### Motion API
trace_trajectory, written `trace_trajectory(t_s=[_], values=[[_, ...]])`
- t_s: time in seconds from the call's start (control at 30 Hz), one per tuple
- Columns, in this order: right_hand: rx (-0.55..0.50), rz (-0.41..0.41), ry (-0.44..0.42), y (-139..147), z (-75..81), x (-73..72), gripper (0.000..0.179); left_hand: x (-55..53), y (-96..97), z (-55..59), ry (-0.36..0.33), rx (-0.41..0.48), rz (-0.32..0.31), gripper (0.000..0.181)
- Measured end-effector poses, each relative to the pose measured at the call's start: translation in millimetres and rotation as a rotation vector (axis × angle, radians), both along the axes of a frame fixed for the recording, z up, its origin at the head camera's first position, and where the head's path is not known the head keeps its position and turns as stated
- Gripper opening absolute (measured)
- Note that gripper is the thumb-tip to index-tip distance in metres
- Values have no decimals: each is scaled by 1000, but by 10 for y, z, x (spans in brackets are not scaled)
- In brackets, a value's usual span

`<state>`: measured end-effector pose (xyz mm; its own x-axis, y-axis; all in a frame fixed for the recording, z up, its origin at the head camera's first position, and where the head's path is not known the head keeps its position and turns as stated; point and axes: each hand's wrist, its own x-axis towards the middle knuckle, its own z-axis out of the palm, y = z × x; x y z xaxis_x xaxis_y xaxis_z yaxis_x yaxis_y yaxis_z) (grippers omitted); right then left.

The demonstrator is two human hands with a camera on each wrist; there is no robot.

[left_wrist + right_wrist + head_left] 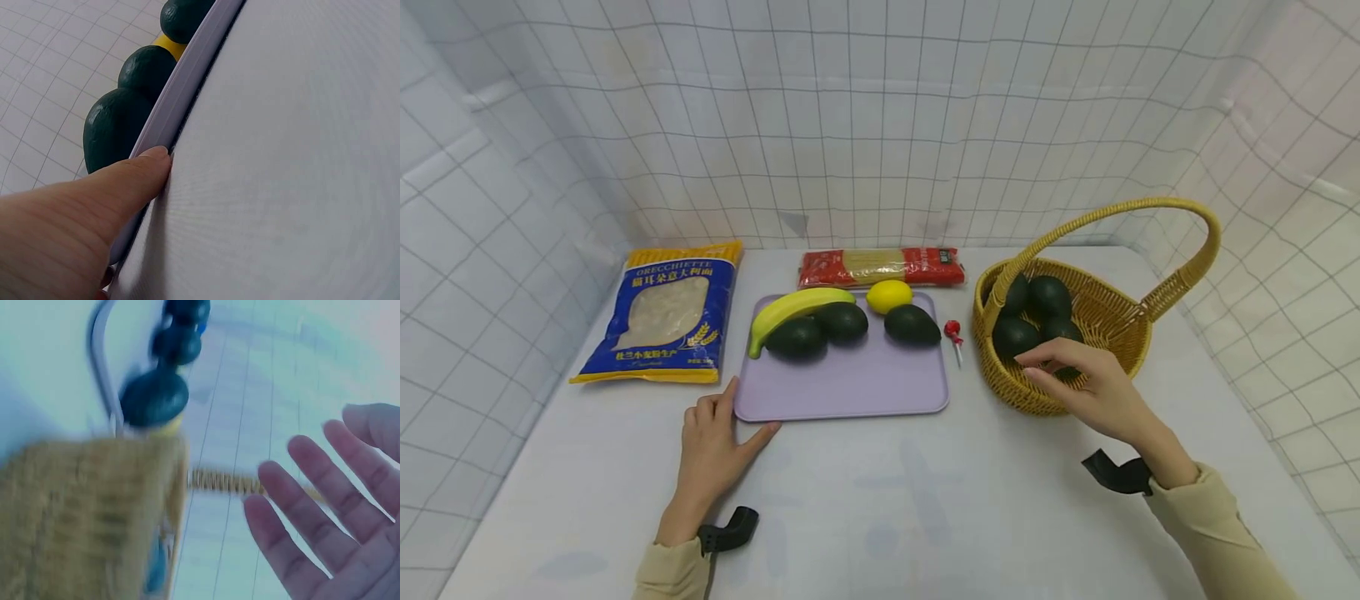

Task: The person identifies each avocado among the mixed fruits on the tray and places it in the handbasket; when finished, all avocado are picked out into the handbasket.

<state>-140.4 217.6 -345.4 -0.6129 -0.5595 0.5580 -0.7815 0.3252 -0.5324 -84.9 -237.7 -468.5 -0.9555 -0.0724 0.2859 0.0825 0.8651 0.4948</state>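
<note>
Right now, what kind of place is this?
Maybe a little set-up booth: grid-patterned sheeting stands behind and beside a white table that holds a tray and a wicker basket.

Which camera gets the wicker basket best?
Head. It shows nearly all of the wicker basket, including its handle and the avocados inside; the right hand covers a little. Right wrist: blurred close-up of its side, plus part of the handle. Left wrist: none of it.
</note>
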Motion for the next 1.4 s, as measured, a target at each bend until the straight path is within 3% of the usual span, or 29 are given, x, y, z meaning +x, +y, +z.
trace_trajectory(t_s=[0.13,0.27,0.5,0.63,0.83,1.13,1.4], values=[[-69,47,7,-338,20,77,37,7,-5,-2,-8,0,-5,89],[-86,66,-17,-611,-116,50,36,10,-11,-1,-2,-4,-6,89],[-68,21,-140,-909,-558,-223,35,7,-11,0,-3,-5,-3,89],[-68,-33,-162,-1025,-665,-357,34,0,-3,-5,-12,-3,-6,89],[-9,-145,-169,-1165,-706,-532,40,-7,-7,-10,-9,-7,-5,89],[6,-206,-283,-1250,-726,-771,42,-12,-21,-31,23,-15,-11,89],[71,-260,-349,-1294,-754,-888,46,-3,-21,-17,4,-8,-6,89]])
